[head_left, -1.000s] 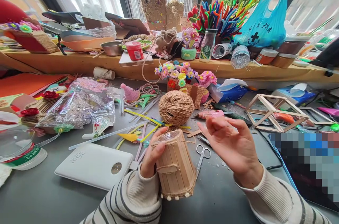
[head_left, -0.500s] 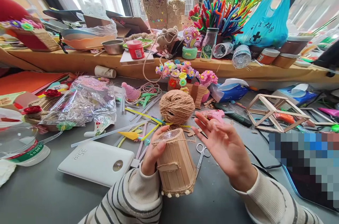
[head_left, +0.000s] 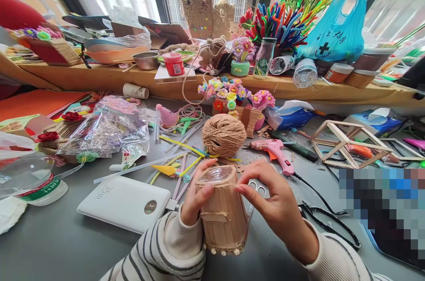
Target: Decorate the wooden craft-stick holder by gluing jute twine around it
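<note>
My left hand (head_left: 196, 197) is wrapped round the left side of a small pot (head_left: 219, 228) covered in upright wooden sticks, with a clear plastic cup inside. Its thumb lies over the rim, where twine (head_left: 222, 183) runs around the top. A small stick label bordered with twine is on the front, and twine with white beads circles the base. My right hand (head_left: 272, 201) pinches at the rim's right side, thumb and forefinger on the twine; the strand between the fingertips is mostly hidden. Behind the pot sits a ball of twine (head_left: 224, 135).
A pink glue gun (head_left: 275, 152) lies right of the ball, its cord trailing right. Scissors (head_left: 258, 190) are partly hidden behind my right hand. A white power bank (head_left: 124, 203) lies left, a phone (head_left: 395, 232) right. A stick frame (head_left: 352, 143) stands far right.
My right hand has come left from open air to the pot's rim and closed its fingertips there. The glue gun is less covered by it. The left hand keeps its hold.
</note>
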### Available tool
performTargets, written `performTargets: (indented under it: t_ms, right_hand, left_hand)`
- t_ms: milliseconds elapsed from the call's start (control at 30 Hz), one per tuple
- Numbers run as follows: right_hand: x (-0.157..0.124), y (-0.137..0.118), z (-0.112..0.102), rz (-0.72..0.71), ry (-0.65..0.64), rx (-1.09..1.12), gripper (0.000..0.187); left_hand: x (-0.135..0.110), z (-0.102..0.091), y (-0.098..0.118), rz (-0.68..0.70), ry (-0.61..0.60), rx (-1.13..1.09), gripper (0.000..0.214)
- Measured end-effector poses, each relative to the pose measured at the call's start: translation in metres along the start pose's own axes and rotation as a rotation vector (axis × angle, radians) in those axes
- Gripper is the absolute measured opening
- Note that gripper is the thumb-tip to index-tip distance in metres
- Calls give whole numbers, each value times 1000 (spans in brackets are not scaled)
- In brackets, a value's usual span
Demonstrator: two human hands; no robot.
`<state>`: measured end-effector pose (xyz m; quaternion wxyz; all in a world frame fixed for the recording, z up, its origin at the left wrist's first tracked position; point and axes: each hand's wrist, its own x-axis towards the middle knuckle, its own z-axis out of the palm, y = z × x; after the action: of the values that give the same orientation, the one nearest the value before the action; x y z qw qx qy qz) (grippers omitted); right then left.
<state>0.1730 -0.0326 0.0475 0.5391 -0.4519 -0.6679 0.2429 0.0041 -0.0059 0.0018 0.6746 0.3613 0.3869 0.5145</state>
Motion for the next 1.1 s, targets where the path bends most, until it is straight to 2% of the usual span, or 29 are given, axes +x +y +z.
performTargets:
  t_ms: [400, 633, 867, 1100]
  right_hand:
    - [-2, -1, 1, 149, -32, 155, 13]
    - [-2, 1, 0, 158, -40, 177, 16]
    - [-3, 2, 3, 200, -5, 202, 18]
    - [-2, 8, 4, 288, -5, 261, 22]
  left_hand:
    - [-2, 4, 7, 73, -36, 27, 67]
    - [-3, -1, 7, 17, -104, -13, 70]
    - [-3, -1, 5, -29, -89, -22, 69]
    - [-5, 4, 11, -58, -121, -40, 64]
